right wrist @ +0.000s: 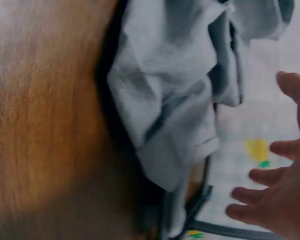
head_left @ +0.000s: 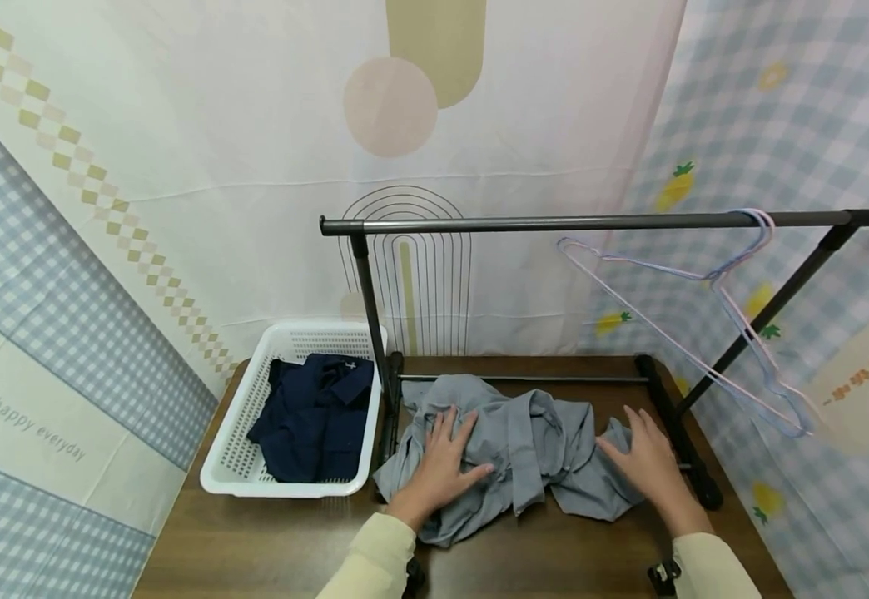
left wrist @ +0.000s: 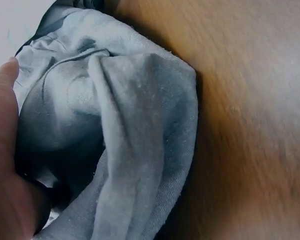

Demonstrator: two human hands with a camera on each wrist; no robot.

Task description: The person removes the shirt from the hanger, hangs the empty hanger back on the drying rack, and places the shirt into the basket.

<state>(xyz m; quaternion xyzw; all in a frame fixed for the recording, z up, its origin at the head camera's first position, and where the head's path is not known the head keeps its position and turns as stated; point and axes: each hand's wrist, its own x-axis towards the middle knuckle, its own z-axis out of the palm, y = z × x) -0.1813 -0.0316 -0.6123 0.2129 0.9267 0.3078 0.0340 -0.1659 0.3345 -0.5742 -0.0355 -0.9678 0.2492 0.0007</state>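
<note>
A crumpled grey shirt (head_left: 505, 449) lies on the table in front of the rack's low bar, with its collar and button strip near the middle. My left hand (head_left: 442, 466) is over its left part, fingers spread and reaching away from me. In the left wrist view, folds of the grey cloth (left wrist: 135, 115) stand beside my left thumb. My right hand (head_left: 644, 457) is at the shirt's right end, fingers straight and apart. The right wrist view has the right hand (right wrist: 280, 185) spread beside the shirt (right wrist: 165, 90), with a gap between them.
A black clothes rack (head_left: 554, 223) stands across the table (head_left: 270, 549). From its top bar, at the right, hang pink and bluish hangers (head_left: 674, 333). Left of the rack, a white basket (head_left: 213, 466) holds dark navy clothing (head_left: 318, 424). Patterned cloth (head_left: 255, 108) hangs behind.
</note>
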